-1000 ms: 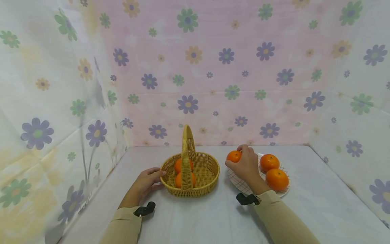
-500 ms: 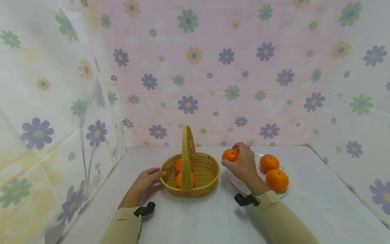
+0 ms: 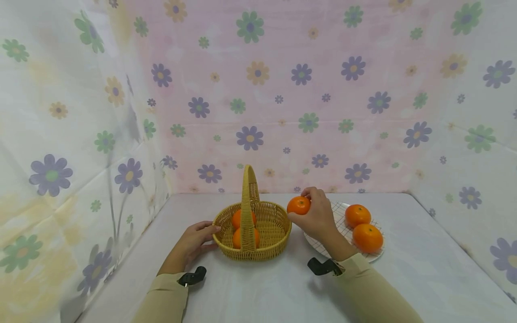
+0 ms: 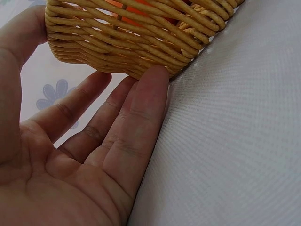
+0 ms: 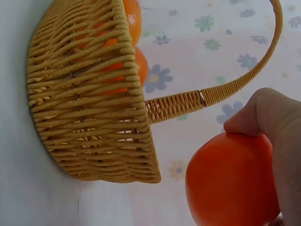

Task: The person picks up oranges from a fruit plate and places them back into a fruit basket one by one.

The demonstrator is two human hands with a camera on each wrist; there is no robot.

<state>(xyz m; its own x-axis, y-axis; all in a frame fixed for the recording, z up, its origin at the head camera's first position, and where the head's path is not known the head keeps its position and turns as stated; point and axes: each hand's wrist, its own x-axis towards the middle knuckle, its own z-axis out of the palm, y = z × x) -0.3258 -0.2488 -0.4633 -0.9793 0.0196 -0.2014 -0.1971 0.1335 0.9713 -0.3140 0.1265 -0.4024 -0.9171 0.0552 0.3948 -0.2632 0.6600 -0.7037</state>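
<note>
A yellow wicker basket with a tall arched handle stands mid-table, with two oranges in its left half. My left hand holds the basket's left side; in the left wrist view the thumb lies at the rim and the straighter fingers touch the lower outer wall. My right hand grips another orange between thumb and fingers, raised just right of the basket rim. In the right wrist view this held orange hangs apart from the basket. Most of the right fingers are hidden there.
Right of the basket lies a white plate with a grid pattern, bearing two oranges, partly behind my right forearm. A white cloth covers the table. Flower-printed fabric rises at the back and both sides.
My right hand has carried its orange leftward and slightly up, from over the plate to beside the basket rim. The left hand and basket have stayed in place.
</note>
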